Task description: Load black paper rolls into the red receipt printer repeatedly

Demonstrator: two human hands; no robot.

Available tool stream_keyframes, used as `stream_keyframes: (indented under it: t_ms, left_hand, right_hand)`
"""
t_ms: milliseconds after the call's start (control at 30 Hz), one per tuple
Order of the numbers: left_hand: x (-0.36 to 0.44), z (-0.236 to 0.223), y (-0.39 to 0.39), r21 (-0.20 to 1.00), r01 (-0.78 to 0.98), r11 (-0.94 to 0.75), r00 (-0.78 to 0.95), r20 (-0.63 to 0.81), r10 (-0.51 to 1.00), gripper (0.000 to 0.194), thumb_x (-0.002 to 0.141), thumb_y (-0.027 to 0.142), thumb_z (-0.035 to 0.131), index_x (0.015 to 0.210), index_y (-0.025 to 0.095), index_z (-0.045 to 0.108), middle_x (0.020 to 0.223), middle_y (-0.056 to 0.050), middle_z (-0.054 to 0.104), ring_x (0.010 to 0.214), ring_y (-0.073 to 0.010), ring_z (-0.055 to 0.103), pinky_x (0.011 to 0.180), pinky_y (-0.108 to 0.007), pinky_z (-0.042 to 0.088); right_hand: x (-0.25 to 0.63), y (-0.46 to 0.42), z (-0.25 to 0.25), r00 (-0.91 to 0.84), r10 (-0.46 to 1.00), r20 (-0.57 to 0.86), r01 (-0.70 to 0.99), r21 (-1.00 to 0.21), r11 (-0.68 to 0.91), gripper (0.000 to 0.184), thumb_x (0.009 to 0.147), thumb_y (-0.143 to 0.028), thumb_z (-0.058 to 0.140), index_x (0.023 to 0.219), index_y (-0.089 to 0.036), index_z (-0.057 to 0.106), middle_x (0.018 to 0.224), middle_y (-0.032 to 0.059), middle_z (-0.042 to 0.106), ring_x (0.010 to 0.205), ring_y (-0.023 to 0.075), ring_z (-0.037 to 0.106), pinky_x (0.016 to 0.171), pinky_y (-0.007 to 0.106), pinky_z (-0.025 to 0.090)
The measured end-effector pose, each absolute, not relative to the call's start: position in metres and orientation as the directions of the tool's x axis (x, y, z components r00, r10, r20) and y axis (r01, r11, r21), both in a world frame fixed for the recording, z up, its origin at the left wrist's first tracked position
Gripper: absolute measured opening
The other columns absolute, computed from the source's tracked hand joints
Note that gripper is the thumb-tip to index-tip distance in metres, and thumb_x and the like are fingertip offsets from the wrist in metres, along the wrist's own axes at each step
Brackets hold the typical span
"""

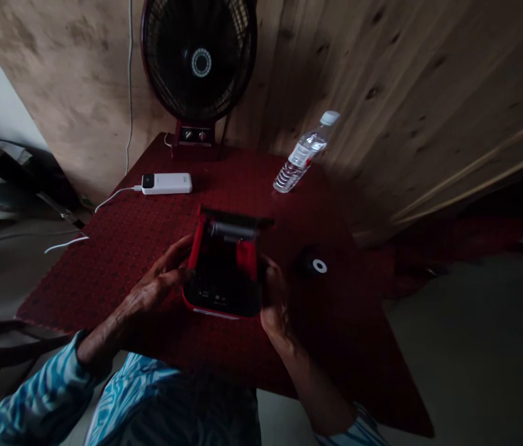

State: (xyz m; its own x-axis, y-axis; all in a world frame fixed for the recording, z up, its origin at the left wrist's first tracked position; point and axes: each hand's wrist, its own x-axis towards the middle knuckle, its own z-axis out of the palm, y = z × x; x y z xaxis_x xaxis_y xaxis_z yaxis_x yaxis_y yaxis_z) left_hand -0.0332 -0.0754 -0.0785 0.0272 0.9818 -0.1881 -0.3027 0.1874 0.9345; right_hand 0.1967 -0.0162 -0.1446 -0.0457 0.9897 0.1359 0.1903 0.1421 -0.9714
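Note:
Between my hands, near the middle of the table, is a red-and-black boxy device (226,279) that looks like a small label printer. Its lid (236,217) stands raised at the far end, and the inside is dark. My left hand (156,282) grips its left side, thumb near the edge. On the other side my right hand (275,300) holds it with the fingers curled round, partly hidden in shadow. To the right of the device lies a dark roll (308,263) with a white ring at its centre; neither hand touches it.
At the back of the red-covered table (159,334) stands a fan (200,68). A white power bank (168,183) with a white cable lies at the left. A clear water bottle (301,158) stands at the back right, before the wooden wall (382,111).

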Motion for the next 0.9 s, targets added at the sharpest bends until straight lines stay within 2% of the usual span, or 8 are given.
stream_keyframes:
  t_ms: [267, 400, 500, 567, 667, 767, 833, 900]
  left_hand:
    - [-0.034, -0.084, -0.073, 0.941, -0.304, 0.151, 0.019, -0.153, 0.988, 0.077, 0.081, 0.03, 0.068, 0.154, 0.03, 0.044, 0.155, -0.005, 0.052, 0.148, -0.0385, 0.037, 0.119, -0.051, 0.036]
    - [-0.034, -0.078, -0.077, 0.961, -0.229, 0.154, 0.024, -0.152, 0.988, 0.074, 0.082, 0.033, 0.068, 0.153, 0.029, 0.046, 0.154, -0.006, 0.053, 0.146, -0.0381, 0.041, 0.118, -0.051, 0.037]
    - [-0.041, -0.067, -0.077, 0.994, -0.006, 0.111, -0.052, -0.111, 0.992, 0.062, 0.087, 0.041, 0.066, 0.147, 0.032, 0.053, 0.154, -0.005, 0.053, 0.144, -0.0368, 0.044, 0.116, -0.05, 0.039]
    - [-0.045, -0.055, -0.07, 0.969, 0.247, -0.022, -0.091, 0.046, 0.995, 0.05, 0.09, 0.048, 0.063, 0.137, 0.031, 0.063, 0.151, -0.006, 0.056, 0.142, -0.0357, 0.047, 0.114, -0.049, 0.041]
    - [-0.044, -0.038, -0.046, 0.787, 0.56, -0.259, 0.121, 0.231, 0.965, 0.036, 0.095, 0.042, 0.054, 0.122, 0.027, 0.073, 0.136, -0.007, 0.068, 0.125, -0.0306, 0.063, 0.106, -0.043, 0.049]
    - [-0.035, -0.033, -0.013, 0.631, 0.704, -0.327, 0.343, 0.101, 0.934, 0.032, 0.092, 0.025, 0.05, 0.109, 0.027, 0.077, 0.118, -0.006, 0.077, 0.108, -0.0267, 0.071, 0.098, -0.039, 0.053]
    - [-0.027, -0.038, 0.007, 0.584, 0.751, -0.307, 0.361, 0.025, 0.932, 0.027, 0.086, 0.02, 0.054, 0.095, 0.027, 0.079, 0.107, -0.007, 0.079, 0.103, -0.0299, 0.072, 0.095, -0.043, 0.052]
    - [-0.022, -0.044, 0.022, 0.587, 0.757, -0.288, 0.342, 0.02, 0.94, 0.02, 0.082, 0.02, 0.059, 0.082, 0.026, 0.078, 0.094, -0.01, 0.079, 0.095, -0.0324, 0.073, 0.091, -0.045, 0.052]
  right_hand:
    - [0.195, -0.019, -0.132, -0.071, 0.995, 0.074, 0.176, -0.981, 0.085, 0.058, 0.099, -0.066, 0.037, 0.128, -0.024, 0.065, 0.129, 0.0082, 0.07, 0.125, 0.0281, 0.06, 0.109, 0.047, 0.045]
    - [0.192, -0.02, -0.125, -0.097, 0.993, 0.067, 0.117, -0.99, 0.078, 0.059, 0.099, -0.066, 0.037, 0.127, -0.023, 0.067, 0.129, 0.0089, 0.071, 0.124, 0.028, 0.061, 0.106, 0.045, 0.049]
    - [0.192, -0.019, -0.127, -0.098, 0.991, 0.09, 0.113, -0.988, 0.101, 0.057, 0.098, -0.065, 0.039, 0.126, -0.025, 0.067, 0.128, 0.0069, 0.071, 0.124, 0.0265, 0.062, 0.105, 0.043, 0.05]
    - [0.193, -0.02, -0.129, -0.087, 0.991, 0.097, 0.106, -0.989, 0.106, 0.056, 0.098, -0.065, 0.038, 0.127, -0.026, 0.066, 0.129, 0.0059, 0.071, 0.125, 0.026, 0.061, 0.106, 0.043, 0.049]
    - [0.195, -0.021, -0.13, -0.136, 0.985, 0.109, 0.075, -0.99, 0.12, 0.051, 0.099, -0.062, 0.039, 0.127, -0.027, 0.065, 0.132, 0.0043, 0.069, 0.126, 0.0242, 0.061, 0.109, 0.042, 0.047]
    - [0.195, -0.022, -0.13, -0.144, 0.981, 0.134, 0.055, -0.988, 0.143, 0.047, 0.099, -0.061, 0.041, 0.126, -0.031, 0.064, 0.132, 0.0025, 0.069, 0.128, 0.023, 0.06, 0.114, 0.043, 0.044]
    - [0.194, -0.02, -0.132, -0.104, 0.984, 0.141, 0.052, -0.988, 0.147, 0.047, 0.098, -0.062, 0.042, 0.125, -0.031, 0.065, 0.128, 0.0025, 0.07, 0.128, 0.0234, 0.06, 0.115, 0.044, 0.042]
    - [0.192, -0.019, -0.134, -0.096, 0.986, 0.136, 0.046, -0.989, 0.141, 0.049, 0.097, -0.063, 0.042, 0.125, -0.029, 0.065, 0.128, 0.0034, 0.07, 0.128, 0.0235, 0.06, 0.115, 0.045, 0.042]
